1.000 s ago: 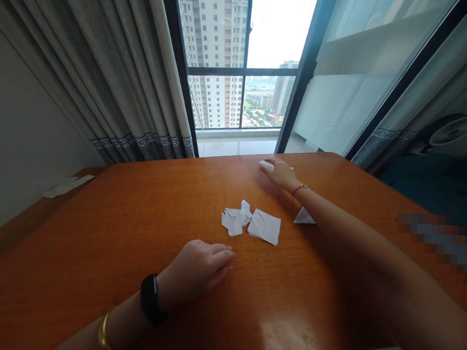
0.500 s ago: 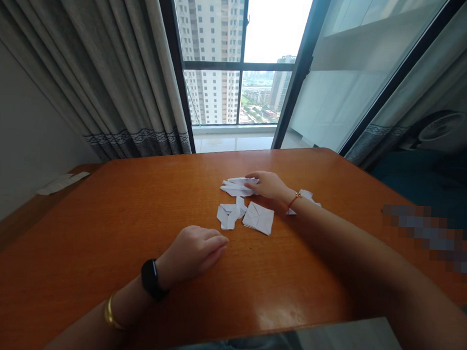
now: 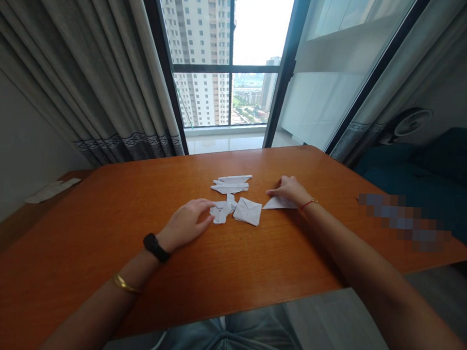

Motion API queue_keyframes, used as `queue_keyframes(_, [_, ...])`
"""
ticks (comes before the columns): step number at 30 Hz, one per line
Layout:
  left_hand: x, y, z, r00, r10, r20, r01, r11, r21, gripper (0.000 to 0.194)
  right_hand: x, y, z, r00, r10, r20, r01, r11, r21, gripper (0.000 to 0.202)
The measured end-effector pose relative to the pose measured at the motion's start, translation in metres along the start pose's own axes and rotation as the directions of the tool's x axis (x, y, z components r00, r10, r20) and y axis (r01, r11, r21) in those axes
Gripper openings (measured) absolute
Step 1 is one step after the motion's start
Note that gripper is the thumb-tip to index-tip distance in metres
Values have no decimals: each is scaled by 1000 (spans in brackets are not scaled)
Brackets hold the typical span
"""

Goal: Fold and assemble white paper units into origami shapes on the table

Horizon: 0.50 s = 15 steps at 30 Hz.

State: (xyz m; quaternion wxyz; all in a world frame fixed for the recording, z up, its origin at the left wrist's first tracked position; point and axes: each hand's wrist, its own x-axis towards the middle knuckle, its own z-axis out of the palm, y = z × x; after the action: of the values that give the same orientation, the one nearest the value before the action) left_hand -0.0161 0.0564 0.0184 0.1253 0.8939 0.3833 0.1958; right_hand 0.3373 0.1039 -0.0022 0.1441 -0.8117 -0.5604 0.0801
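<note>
My left hand (image 3: 187, 222) is open, thumb and fingers apart, its fingertips at the left edge of a white folded-paper piece (image 3: 220, 212). My right hand (image 3: 290, 190) reaches over a pointed white folded paper (image 3: 277, 203), partly hidden under the hand and wrist. Its thumb points left, apart from the bent fingers, and nothing shows between them. Between my hands lies a square folded paper (image 3: 249, 212), close to the left piece. Behind these rests a long, boat-like folded paper (image 3: 231, 187).
The papers lie on a glossy orange-brown wooden table (image 3: 139, 207). A blurred patch (image 3: 404, 218) covers something near its right edge. White paper (image 3: 53, 190) lies at the far left. Beyond the table are a window, grey curtains (image 3: 132, 88) and a fan (image 3: 411, 123).
My right hand has left the boat-like paper and moved right to the pointed one. My left hand has moved forward to the left paper piece, its fingers spreading. The view has shifted slightly.
</note>
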Motion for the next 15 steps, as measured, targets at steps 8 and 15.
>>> queue_keyframes(8, [48,6,34,983,-184,22,185,982,-45,97,-15,-67,16,960,-176,-216,233,932,278,22])
queue_keyframes(15, [86,21,46,890,-262,-373,155,944,-293,121,4,-124,8,942,-218,-255,317,827,465,34])
